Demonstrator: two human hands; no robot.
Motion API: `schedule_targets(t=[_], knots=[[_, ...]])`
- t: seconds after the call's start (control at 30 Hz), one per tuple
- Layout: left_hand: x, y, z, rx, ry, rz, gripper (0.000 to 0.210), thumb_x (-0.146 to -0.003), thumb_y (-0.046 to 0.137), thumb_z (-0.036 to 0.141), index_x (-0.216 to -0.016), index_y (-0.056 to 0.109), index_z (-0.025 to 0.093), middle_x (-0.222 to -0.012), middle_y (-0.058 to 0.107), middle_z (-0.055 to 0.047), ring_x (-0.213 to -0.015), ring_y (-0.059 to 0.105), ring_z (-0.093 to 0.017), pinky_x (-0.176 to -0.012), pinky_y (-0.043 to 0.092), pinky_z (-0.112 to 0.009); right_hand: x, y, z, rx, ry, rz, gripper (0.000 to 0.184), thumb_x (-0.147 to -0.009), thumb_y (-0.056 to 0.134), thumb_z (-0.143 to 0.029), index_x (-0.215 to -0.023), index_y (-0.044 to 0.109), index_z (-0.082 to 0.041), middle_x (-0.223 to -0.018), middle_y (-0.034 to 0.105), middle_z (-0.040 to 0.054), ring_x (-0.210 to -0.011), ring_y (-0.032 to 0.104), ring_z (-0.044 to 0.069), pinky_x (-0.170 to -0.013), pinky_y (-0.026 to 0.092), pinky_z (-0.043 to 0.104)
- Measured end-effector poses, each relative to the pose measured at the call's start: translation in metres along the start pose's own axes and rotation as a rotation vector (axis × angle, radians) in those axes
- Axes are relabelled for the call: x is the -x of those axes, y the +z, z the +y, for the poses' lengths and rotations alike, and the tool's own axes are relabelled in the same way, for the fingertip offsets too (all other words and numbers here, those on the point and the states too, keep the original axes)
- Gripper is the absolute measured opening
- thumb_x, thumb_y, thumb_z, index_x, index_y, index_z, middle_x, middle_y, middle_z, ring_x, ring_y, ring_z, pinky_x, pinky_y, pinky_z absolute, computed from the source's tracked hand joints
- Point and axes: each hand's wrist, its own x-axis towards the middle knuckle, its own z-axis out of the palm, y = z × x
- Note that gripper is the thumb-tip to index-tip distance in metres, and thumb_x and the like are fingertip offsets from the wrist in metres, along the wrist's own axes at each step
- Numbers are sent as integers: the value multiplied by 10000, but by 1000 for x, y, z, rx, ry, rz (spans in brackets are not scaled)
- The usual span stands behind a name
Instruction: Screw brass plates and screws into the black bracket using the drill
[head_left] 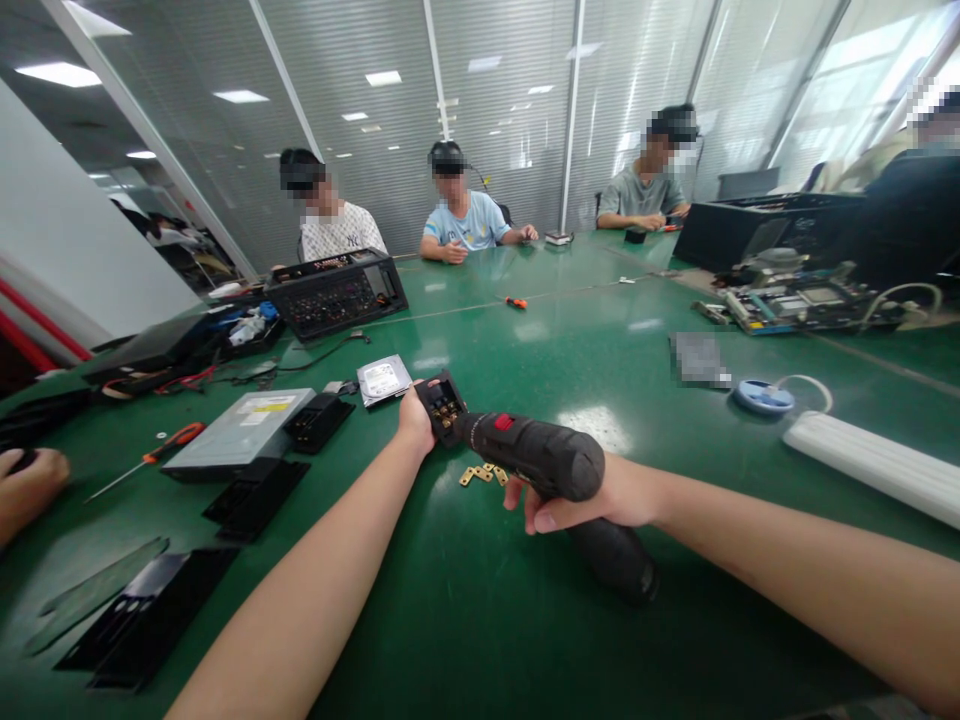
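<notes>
My right hand (592, 500) is wrapped round a black cordless drill (544, 450) with a red switch on top. Its chuck points left, toward a small black box (442, 403) with brass-coloured metal parts inside. That box is gripped in my left hand (416, 422), tilted up off the green table (450, 620). Whether the drill's tip touches the box is hard to see. Several small brass-coloured plates with holes (484, 474) lie on the table below the chuck. Beyond my left hand sits a silver hard drive (382, 380).
At left lie a silver optical drive (244, 430), an orange screwdriver (169, 445) and black brackets (150, 620). A co-worker's hand (37, 480) is at the left edge. A white power strip (877, 465) and blue round object (763, 396) are at right. People sit across the table.
</notes>
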Motion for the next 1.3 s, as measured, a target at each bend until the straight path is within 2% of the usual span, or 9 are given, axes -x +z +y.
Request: schedule_targets(t=[0.37, 0.47, 0.67, 0.9, 1.17, 1.3], knots=[[1, 3, -1, 15, 7, 11, 281, -900, 455, 368, -950, 652, 175, -604, 652, -47, -528, 658, -243, -555, 562, -377, 1, 1, -5, 64, 21, 13, 877, -737, 852, -121, -1488, 401, -183, -922, 692, 11, -775, 665, 152, -714, 528, 287], [2, 3, 0, 15, -8, -7, 288, -902, 452, 373, -947, 652, 172, -604, 648, -55, -531, 657, -249, -560, 564, -389, 2, 1, -4, 25, 46, 28, 931, -731, 856, -112, -1516, 361, -189, -944, 691, 14, -779, 662, 148, -727, 536, 289], [3, 5, 1, 4, -24, 3, 303, -882, 475, 368, -996, 662, 160, -613, 649, -58, -547, 655, -255, -566, 563, -397, 5, 3, -3, 15, 71, 58, 1110, -724, 856, -96, -1607, 189, -176, -931, 690, 19, -788, 660, 150, -735, 547, 289], [0, 3, 1, 0, -5, 6, 268, -870, 488, 366, -939, 657, 171, -608, 640, -47, -522, 630, -242, -555, 553, -392, 4, 3, -4, 27, 44, 64, 1125, -717, 862, -96, -1621, 201, -204, -908, 672, 5, -776, 647, 155, -721, 551, 297], [-3, -2, 0, -10, -20, 2, 280, -834, 526, 359, -982, 671, 170, -625, 653, -56, -546, 648, -264, -572, 556, -413, 5, 1, -2, 33, 69, 46, 1132, -738, 863, -116, -1631, 171, -186, -943, 681, 22, -801, 649, 156, -748, 550, 307], [-3, -1, 1, -17, -26, 3, 308, -849, 506, 389, -1001, 668, 176, -641, 660, -62, -578, 665, -272, -609, 569, -429, 5, 0, 3, 31, 30, 52, 1123, -735, 870, -135, -1628, 192, -191, -881, 667, -5, -762, 646, 158, -711, 542, 296]])
